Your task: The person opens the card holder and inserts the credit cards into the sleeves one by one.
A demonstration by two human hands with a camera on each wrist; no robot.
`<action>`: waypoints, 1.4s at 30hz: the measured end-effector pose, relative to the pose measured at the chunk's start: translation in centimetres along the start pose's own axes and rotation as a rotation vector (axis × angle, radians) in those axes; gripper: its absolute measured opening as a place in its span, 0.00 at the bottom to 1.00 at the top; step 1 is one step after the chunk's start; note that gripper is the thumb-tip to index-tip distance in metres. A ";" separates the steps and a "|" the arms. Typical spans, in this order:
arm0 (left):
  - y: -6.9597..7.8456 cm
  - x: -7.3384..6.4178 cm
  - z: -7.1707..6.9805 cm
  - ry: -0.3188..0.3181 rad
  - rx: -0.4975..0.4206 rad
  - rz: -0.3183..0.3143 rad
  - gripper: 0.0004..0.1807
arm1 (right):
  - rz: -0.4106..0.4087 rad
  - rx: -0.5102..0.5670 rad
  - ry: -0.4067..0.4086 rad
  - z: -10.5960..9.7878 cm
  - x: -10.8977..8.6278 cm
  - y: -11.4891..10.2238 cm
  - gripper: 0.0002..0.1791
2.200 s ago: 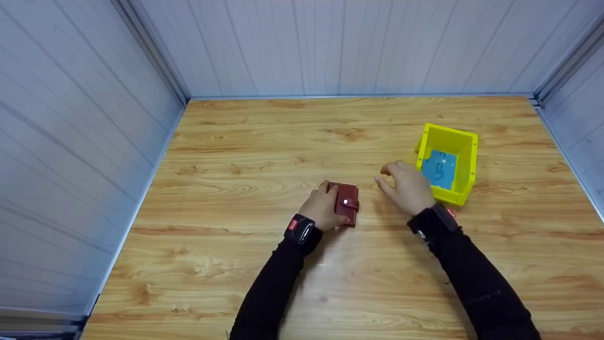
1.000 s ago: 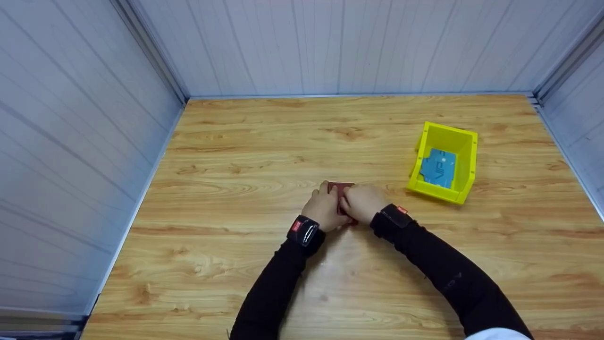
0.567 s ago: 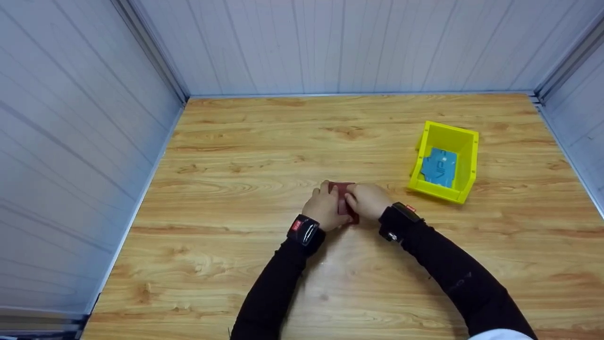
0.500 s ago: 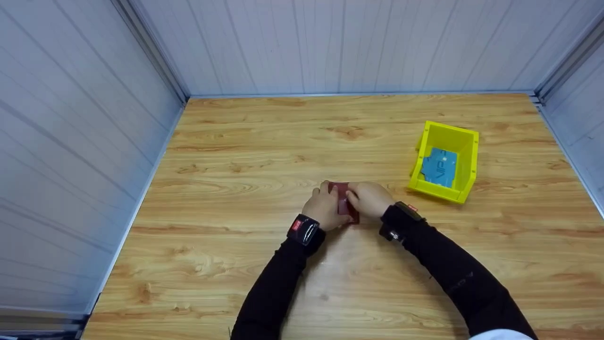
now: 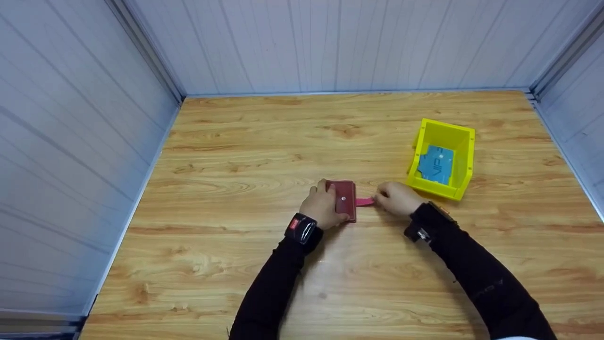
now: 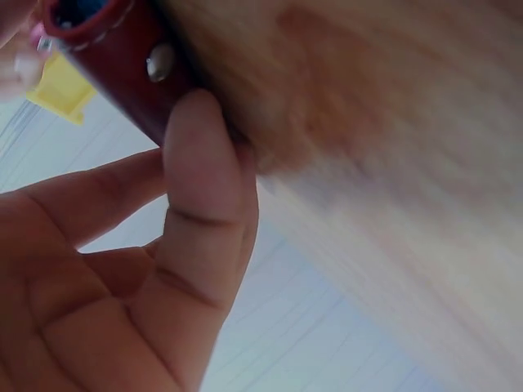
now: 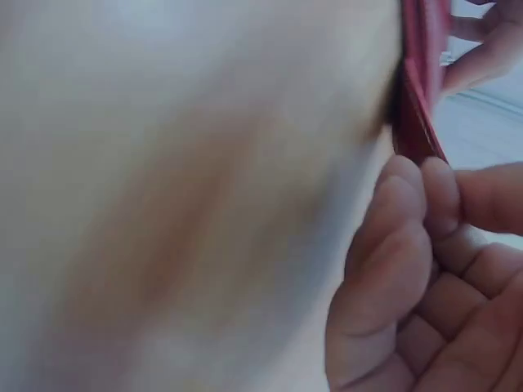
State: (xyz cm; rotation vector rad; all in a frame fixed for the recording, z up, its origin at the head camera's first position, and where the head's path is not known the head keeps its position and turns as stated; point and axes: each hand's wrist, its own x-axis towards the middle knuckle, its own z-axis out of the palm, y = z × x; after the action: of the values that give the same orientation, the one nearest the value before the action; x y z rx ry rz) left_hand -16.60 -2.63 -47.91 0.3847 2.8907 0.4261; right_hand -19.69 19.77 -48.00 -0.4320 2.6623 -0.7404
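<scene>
A dark red leather wallet [image 5: 348,209] lies on the wooden table, its round metal snap [image 5: 343,199] uncovered. My left hand [image 5: 321,208] grips the wallet from its left side, thumb at the near edge and fingers at the far side. Out from the wallet's right edge extends its pinkish-red closure strap [image 5: 364,202], whose end my right hand [image 5: 400,199] pinches between thumb and fingertips. In the left wrist view the wallet [image 6: 122,69] shows white stitching and something blue inside. The right wrist view has the strap [image 7: 417,122] running into my fingertips.
A yellow bin [image 5: 432,189] stands on the table [image 5: 255,141] to the right, just beyond my right hand. Inside it lie blue cards [image 5: 436,164] marked VIP. Pale panel walls [image 5: 311,47] border the table at the back and both sides.
My right hand came from near the bin to the wallet, took its strap, undid it from the snap and drew it rightward. My left hand has kept its grip on the wallet.
</scene>
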 end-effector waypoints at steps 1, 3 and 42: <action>0.0 0.0 0.0 0.000 0.003 -0.001 0.49 | -0.002 -0.009 0.002 0.0 -0.1 0.2 0.15; 0.0 0.0 -0.1 0.007 0.010 0.002 0.49 | 0.002 -0.031 0.012 0.1 -0.2 0.3 0.15; 0.6 -1.7 -2.9 0.160 0.160 0.222 0.28 | -0.032 -0.050 0.037 0.4 -0.4 0.2 0.04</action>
State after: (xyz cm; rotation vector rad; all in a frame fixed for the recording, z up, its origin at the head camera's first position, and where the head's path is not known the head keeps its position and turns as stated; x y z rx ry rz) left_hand -15.50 -3.31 -44.79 0.7341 3.0600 0.2692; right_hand -19.20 19.87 -48.36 -0.4799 2.7195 -0.6995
